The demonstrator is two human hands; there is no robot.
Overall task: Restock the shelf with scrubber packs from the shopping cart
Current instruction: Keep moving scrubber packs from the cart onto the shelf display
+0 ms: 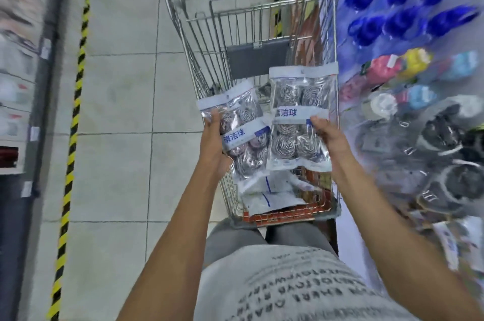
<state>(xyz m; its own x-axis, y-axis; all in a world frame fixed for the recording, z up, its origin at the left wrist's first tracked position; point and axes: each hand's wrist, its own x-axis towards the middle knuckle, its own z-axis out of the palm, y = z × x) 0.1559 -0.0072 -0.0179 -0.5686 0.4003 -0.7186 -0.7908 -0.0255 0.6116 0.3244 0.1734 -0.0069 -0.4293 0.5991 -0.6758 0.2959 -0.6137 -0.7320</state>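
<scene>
Two clear scrubber packs held up over the cart, mid-frame. Left scrubber pack (242, 134) tilted, shiny metal balls inside, white and blue label across it. Right scrubber pack (301, 119) nearly straight, just beside it, edges touching. More white packs (272, 192) lying flat in the wire shopping cart (209, 64) below. Shelf (408, 100) along the right edge, blurry.

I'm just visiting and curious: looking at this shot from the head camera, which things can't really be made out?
- Head view: white packs left in the wire shopping cart are partly covered by the two clear scrubber packs held by the left hand and the right hand; their count is unclear.
- Blue items on the right shelf: motion blur hides what they are.
- Left shelf goods: blurred and cut by the frame edge.
</scene>
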